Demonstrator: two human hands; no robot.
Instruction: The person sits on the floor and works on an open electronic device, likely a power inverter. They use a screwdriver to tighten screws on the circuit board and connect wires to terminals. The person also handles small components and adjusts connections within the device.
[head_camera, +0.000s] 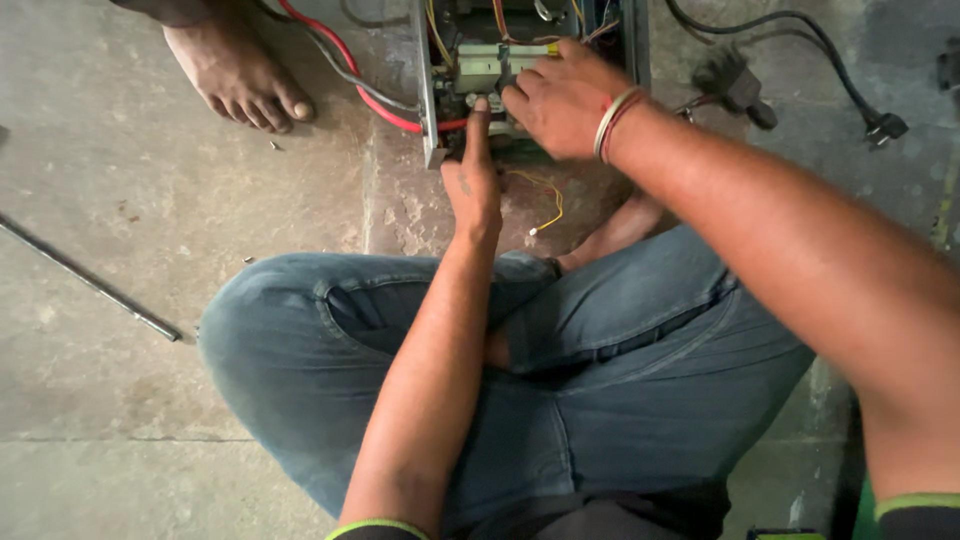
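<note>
Grey metal casing (429, 100), cover off, wiring exposed: work judged under way, nothing yet refitted. Right hand (560, 100) curled over a pale component block (480, 68) inside, fingertips gripping its edge. Left hand (473, 180) just below it, forefinger extended, touching the same block. Loose yellow wire (548, 200) beside left hand
</note>
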